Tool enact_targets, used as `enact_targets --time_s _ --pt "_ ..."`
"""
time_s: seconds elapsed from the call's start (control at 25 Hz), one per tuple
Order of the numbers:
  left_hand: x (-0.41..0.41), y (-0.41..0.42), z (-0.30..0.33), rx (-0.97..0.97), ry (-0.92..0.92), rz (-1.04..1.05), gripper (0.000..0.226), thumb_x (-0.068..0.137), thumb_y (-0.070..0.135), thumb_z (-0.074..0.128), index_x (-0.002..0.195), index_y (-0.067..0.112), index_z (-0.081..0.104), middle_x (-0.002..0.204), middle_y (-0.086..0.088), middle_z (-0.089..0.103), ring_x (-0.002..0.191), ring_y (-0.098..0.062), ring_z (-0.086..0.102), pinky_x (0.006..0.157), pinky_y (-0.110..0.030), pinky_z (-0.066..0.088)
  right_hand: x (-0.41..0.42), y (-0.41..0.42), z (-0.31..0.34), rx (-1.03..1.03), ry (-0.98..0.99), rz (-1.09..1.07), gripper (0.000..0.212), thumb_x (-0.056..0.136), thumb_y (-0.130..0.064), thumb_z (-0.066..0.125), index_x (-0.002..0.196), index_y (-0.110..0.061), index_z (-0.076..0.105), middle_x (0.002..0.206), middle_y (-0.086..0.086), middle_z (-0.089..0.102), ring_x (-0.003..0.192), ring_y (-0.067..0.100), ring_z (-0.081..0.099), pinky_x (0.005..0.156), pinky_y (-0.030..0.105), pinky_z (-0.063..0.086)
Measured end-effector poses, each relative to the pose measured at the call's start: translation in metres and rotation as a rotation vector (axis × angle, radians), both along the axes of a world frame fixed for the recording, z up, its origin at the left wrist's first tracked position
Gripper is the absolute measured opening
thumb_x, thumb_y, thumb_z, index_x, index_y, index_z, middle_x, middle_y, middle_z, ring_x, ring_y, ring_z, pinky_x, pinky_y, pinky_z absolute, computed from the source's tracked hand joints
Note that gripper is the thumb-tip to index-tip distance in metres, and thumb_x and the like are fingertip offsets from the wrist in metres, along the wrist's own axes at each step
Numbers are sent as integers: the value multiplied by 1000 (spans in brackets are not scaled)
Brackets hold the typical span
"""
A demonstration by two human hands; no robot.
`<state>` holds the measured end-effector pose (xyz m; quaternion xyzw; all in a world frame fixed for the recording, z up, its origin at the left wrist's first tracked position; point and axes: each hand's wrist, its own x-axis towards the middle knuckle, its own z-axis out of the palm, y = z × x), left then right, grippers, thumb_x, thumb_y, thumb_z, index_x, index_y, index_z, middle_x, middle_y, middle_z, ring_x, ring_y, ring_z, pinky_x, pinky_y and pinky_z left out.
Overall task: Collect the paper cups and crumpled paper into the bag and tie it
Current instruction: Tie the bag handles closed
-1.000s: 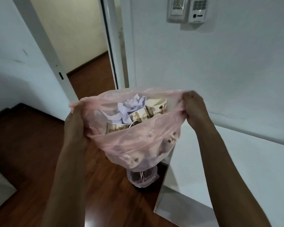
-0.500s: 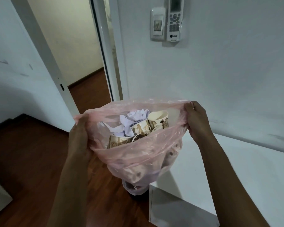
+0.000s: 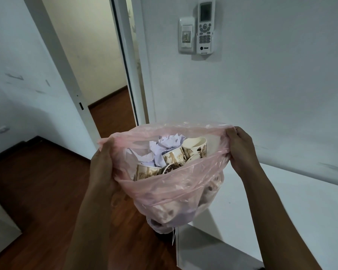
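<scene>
A thin pink plastic bag (image 3: 176,190) hangs in the air in front of me with its mouth held wide. My left hand (image 3: 102,168) grips the left side of its rim, and my right hand (image 3: 239,147) pinches the right side. Inside lie several brown-printed paper cups (image 3: 195,149) and white crumpled paper (image 3: 164,147), heaped close to the rim. More cups show dimly through the bag's lower wall.
A white table (image 3: 281,211) stands below and right of the bag, its corner just under the bag's bottom. Brown wooden floor (image 3: 37,182) spreads to the left. An open doorway (image 3: 105,75) lies ahead, and a wall switch and remote (image 3: 205,26) hang on the wall above.
The view has tilted up, so the bag sits lower in the frame. Both hands keep their grip on the rim. The small bin seen under the bag earlier is now hidden.
</scene>
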<state>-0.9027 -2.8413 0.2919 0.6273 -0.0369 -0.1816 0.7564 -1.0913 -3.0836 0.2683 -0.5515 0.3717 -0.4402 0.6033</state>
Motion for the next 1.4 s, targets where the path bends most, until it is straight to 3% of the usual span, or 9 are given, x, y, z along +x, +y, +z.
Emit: enact_targets --time_s 0.2,0.28,0.36,0.52,0.76,0.88,1.16,1.28,1.4 --pt "15 11 -1 9 -15 77 35 93 48 57 106 17 65 86 4 69 79 -13 67 52 -19 50 19 8 0 5 -2 57 19 91 -18 48 87 -9 63 82 5 56 78 18 50 72 34 39" --pt "22 15 -1 33 -2 111 33 96 44 54 104 14 62 84 1 65 71 -11 61 42 -13 45 30 11 -3 10 5 69 20 91 -17 47 90 -4 63 83 5 57 78 18 50 72 33 39" --pt "32 23 -1 46 3 136 35 98 40 52 111 8 62 93 -6 66 65 -10 59 36 -10 41 46 17 -7 18 11 95 22 90 -19 48 90 -3 62 83 5 58 78 17 51 72 34 40" --pt "56 47 -8 5 14 128 29 95 41 58 100 15 67 85 1 71 55 -2 68 45 -14 49 88 38 -17 53 54 114 15 87 -21 49 83 -12 60 75 2 52 74 17 47 70 34 37" --pt "118 72 -26 -32 73 84 29 94 40 59 101 14 70 94 -3 75 78 -12 73 56 -19 54 147 70 -43 91 121 58 26 90 -20 48 65 -21 51 65 -5 46 64 13 43 63 29 35" --pt "158 88 -37 -62 92 39 21 95 35 59 94 16 68 91 -1 74 73 -9 73 56 -19 55 178 91 -53 98 158 2 25 90 -21 48 65 -21 51 67 -3 48 66 15 44 62 29 35" --pt "247 105 -84 -28 191 -79 24 91 35 66 102 14 69 105 -9 74 97 -25 72 87 -39 57 224 131 -87 153 261 -142 18 92 -17 45 76 -17 52 72 1 48 68 16 46 59 30 37" --pt "266 97 -106 17 199 -112 33 92 37 65 112 12 67 109 -9 73 98 -24 71 85 -37 57 234 137 -107 163 277 -185 17 93 -16 45 77 -16 53 74 3 50 69 16 47 63 30 38" --pt "277 75 -127 70 208 -164 30 93 38 64 110 15 67 108 -7 72 95 -21 70 79 -32 56 240 130 -129 163 335 -236 16 91 -18 45 77 -16 54 74 2 52 70 17 49 67 32 39"
